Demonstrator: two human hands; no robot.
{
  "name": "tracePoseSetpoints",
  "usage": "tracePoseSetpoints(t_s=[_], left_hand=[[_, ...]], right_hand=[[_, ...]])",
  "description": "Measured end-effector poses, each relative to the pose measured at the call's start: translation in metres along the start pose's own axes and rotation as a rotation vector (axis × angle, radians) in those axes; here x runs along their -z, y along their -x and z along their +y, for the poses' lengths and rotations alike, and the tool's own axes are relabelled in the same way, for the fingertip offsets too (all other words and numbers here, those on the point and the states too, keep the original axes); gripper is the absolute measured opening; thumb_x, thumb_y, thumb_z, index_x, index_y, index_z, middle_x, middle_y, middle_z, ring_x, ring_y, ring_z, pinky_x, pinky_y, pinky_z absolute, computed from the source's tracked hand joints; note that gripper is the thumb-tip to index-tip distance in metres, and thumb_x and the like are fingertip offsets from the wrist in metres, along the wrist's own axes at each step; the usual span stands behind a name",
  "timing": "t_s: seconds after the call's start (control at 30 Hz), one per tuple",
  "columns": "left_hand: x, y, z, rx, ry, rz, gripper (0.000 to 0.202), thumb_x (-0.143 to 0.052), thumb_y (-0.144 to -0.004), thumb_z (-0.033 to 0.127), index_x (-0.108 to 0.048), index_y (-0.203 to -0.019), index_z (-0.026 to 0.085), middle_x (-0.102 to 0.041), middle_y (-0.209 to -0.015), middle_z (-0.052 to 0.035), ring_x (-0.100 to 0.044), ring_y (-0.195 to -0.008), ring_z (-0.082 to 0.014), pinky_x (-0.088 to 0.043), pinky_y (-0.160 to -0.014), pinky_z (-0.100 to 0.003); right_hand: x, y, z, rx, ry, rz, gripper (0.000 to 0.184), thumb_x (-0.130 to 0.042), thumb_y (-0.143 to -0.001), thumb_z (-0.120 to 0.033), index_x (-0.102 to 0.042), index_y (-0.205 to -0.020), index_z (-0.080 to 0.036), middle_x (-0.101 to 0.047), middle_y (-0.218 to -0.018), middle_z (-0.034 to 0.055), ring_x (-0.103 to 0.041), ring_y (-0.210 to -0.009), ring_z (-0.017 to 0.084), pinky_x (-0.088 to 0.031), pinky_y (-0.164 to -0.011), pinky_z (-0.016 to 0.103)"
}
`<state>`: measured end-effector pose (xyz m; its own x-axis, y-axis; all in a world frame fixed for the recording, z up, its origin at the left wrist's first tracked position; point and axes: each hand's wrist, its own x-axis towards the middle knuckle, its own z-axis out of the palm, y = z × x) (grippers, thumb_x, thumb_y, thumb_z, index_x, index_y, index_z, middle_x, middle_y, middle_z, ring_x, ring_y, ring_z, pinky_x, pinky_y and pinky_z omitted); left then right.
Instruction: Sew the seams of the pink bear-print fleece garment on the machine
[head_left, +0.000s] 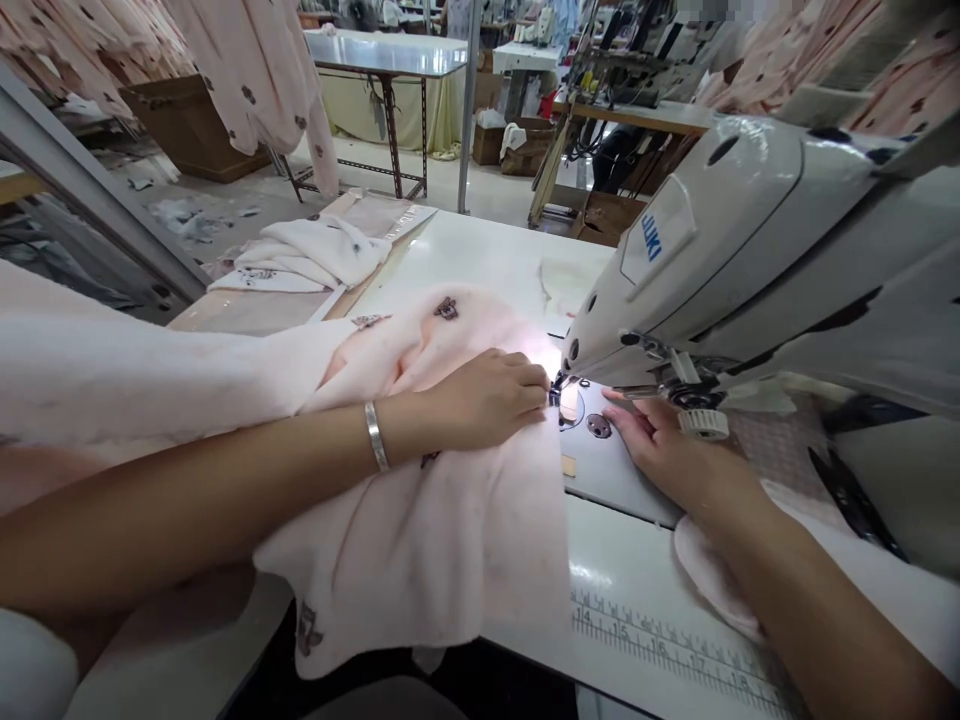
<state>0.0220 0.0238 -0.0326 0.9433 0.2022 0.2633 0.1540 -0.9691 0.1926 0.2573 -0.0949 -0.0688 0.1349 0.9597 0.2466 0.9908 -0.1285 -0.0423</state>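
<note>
Stretched nearest the camera, the left forearm (pixel 225 500), banded by a silver bracelet (pixel 376 437), ran across pink printed cloth (pixel 517 530) toward the presser foot (pixel 555 390) of a white sewing machine (pixel 720 210). That cloth lay left of the foot and spilled toward the person, its straight edge reaching up to it. Just left of the foot, the left hand (pixel 495 400) rested on the cloth, fingers curled and pressed together; whether they pinched a fold could not be told. Right of the foot, the right hand (pixel 660 445) lay with thumb and forefinger loosely apart, pinching nothing visible. The step looked like lining up or feeding the edge at the foot. The next move seemed to call for keeping that edge flat and straight there, with the left fingertips clear of the foot.
</note>
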Motion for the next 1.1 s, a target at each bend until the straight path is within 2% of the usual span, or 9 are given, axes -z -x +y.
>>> tracePoseSetpoints(t_s=[0.3,0.37,0.43,0.53,0.63,0.73,0.87,1.0,1.1], left_hand=[[0.008,-0.014,-0.004,0.076,0.044,-0.075,0.025,-0.043,-0.093,0.02,-0.065,-0.083,0.016,-0.064,-0.101,-0.0026,-0.056,-0.094,-0.0173,-0.04,-0.087,-0.034],[0.012,-0.013,-0.003,0.122,0.027,-0.079,0.02,-0.043,-0.091,0.018,-0.062,-0.084,0.016,-0.063,-0.093,-0.0035,-0.056,-0.088,-0.0179,-0.041,-0.082,-0.034],[0.017,-0.011,0.0,0.196,0.029,-0.071,0.014,-0.045,-0.088,0.017,-0.059,-0.091,0.015,-0.062,-0.094,-0.0053,-0.055,-0.088,-0.0191,-0.042,-0.082,-0.035],[0.019,-0.005,0.006,0.256,0.082,-0.086,0.021,-0.046,-0.087,0.019,-0.052,-0.107,0.015,-0.058,-0.116,-0.0095,-0.051,-0.107,-0.0228,-0.038,-0.092,-0.042],[0.013,0.0,0.009,0.279,0.103,-0.116,0.031,-0.041,-0.091,0.023,-0.044,-0.121,0.015,-0.044,-0.138,-0.0127,-0.037,-0.128,-0.0261,-0.029,-0.102,-0.051],[0.003,-0.005,-0.003,0.266,0.09,-0.121,0.043,-0.038,-0.095,0.033,-0.037,-0.132,0.013,-0.032,-0.148,-0.0137,-0.024,-0.138,-0.026,-0.019,-0.109,-0.054],[-0.001,-0.033,-0.04,0.144,0.09,-0.148,0.056,-0.03,-0.096,0.045,-0.029,-0.141,0.012,-0.027,-0.151,-0.0128,-0.02,-0.141,-0.0216,-0.014,-0.114,-0.047],[0.004,-0.057,-0.062,0.044,0.07,-0.184,0.055,-0.033,-0.094,0.038,-0.027,-0.142,0.013,-0.027,-0.151,-0.0108,-0.02,-0.141,-0.0222,-0.013,-0.115,-0.046],[0.006,-0.056,-0.055,0.14,0.049,-0.111,0.049,-0.034,-0.093,0.023,-0.03,-0.14,0.011,-0.03,-0.149,-0.0119,-0.024,-0.139,-0.0227,-0.018,-0.114,-0.047]], right_hand=[[0.014,0.005,-0.01,-0.054,0.036,0.038,0.041,-0.039,-0.09,-0.052,-0.067,-0.102,-0.025,-0.069,-0.087,0.0102,-0.064,-0.074,0.026,-0.047,-0.06,0.037],[0.025,0.011,-0.021,0.064,0.034,0.066,0.034,-0.04,-0.092,-0.044,-0.067,-0.103,-0.025,-0.069,-0.089,0.0086,-0.064,-0.072,0.024,-0.048,-0.058,0.035],[0.036,0.02,-0.037,0.284,-0.014,0.113,0.028,-0.043,-0.092,-0.033,-0.064,-0.108,-0.024,-0.07,-0.093,0.0075,-0.065,-0.077,0.022,-0.05,-0.06,0.033],[0.046,0.037,-0.063,0.601,-0.145,0.149,0.031,-0.052,-0.089,-0.023,-0.058,-0.118,-0.017,-0.065,-0.114,0.011,-0.059,-0.106,0.025,-0.052,-0.08,0.038],[0.047,0.051,-0.073,0.726,-0.173,0.064,0.034,-0.054,-0.087,-0.019,-0.057,-0.121,-0.015,-0.056,-0.129,0.0108,-0.045,-0.126,0.025,-0.048,-0.093,0.04],[0.043,0.051,-0.062,0.725,-0.108,0.035,0.033,-0.052,-0.089,-0.019,-0.057,-0.121,-0.016,-0.055,-0.131,0.0085,-0.043,-0.128,0.024,-0.047,-0.093,0.04],[0.035,0.032,-0.037,0.64,0.007,0.07,0.031,-0.05,-0.09,-0.021,-0.057,-0.121,-0.02,-0.057,-0.129,0.0061,-0.052,-0.119,0.025,-0.047,-0.089,0.041],[0.032,0.019,-0.029,0.466,0.066,0.108,0.033,-0.049,-0.092,-0.031,-0.053,-0.125,-0.027,-0.06,-0.126,0.0033,-0.061,-0.106,0.024,-0.047,-0.088,0.043],[0.033,0.02,-0.031,0.439,0.049,0.086,0.035,-0.045,-0.094,-0.033,-0.05,-0.128,-0.026,-0.057,-0.13,0.004,-0.061,-0.106,0.023,-0.049,-0.085,0.041]])
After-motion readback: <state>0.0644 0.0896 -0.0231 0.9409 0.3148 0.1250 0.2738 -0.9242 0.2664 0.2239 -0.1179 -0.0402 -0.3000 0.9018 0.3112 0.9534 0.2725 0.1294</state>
